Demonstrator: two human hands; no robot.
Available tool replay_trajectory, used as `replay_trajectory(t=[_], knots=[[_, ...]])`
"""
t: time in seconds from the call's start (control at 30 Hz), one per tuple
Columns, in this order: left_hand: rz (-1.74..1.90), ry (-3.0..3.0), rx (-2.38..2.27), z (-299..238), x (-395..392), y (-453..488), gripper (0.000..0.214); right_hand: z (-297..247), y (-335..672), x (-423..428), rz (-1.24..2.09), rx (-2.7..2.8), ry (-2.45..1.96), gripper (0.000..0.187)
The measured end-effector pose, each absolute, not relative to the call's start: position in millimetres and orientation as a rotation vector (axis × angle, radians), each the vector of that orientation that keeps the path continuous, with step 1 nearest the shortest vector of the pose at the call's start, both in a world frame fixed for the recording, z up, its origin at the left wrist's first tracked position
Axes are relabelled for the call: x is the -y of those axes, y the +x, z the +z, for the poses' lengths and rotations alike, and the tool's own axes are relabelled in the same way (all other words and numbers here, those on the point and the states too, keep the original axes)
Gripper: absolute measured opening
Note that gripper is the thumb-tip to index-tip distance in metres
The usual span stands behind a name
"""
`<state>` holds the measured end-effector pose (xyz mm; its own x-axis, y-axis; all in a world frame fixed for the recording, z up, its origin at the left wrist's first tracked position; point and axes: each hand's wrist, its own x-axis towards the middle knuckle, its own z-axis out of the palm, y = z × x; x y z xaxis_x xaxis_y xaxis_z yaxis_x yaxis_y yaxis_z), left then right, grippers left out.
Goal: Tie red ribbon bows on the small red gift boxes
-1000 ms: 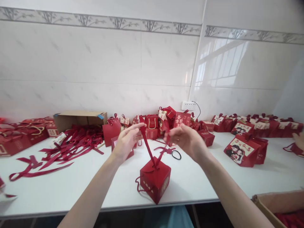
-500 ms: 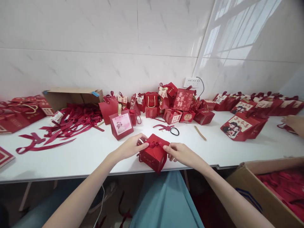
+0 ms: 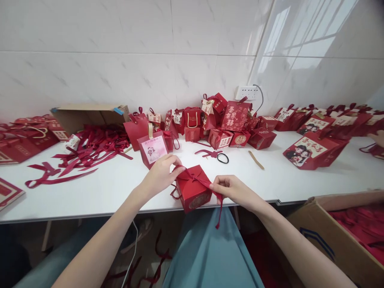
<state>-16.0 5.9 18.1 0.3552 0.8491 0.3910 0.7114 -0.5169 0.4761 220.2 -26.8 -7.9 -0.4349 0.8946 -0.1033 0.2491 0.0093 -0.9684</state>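
A red gift box (image 3: 194,191) sits at the table's front edge, a dark red ribbon (image 3: 204,182) knotted across its top. Pinched in my left hand (image 3: 164,171) is the ribbon's left part, pulled up above the box's back left corner. My right hand (image 3: 231,191) is closed on the ribbon's other side, right of the box, and a loose tail hangs below it over the edge. A ribbon loop droops at the box's left side. Close behind my left hand stands a red box with a pink picture (image 3: 153,150).
Loose ribbons (image 3: 93,146) spill from a tipped cardboard box (image 3: 85,111) on the left. Red gift boxes (image 3: 234,116) pile against the wall below a power strip (image 3: 246,93). A large carton (image 3: 312,224) stands lower right. Another person's hand (image 3: 379,138) shows at the right edge.
My hands have moved from the bow on top of the box outward, drawing the ribbon out to left and right. The box appears turned slightly, with a gold round print now showing in front.
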Motion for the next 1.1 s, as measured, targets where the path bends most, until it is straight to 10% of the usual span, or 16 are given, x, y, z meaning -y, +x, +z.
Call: replay_trajectory(t=[1.1], knots=[[0.827, 1.252, -0.799, -38, 8, -33, 0.032, -11, 248, -3, 1.561, 1.965, -1.202, 0.038]])
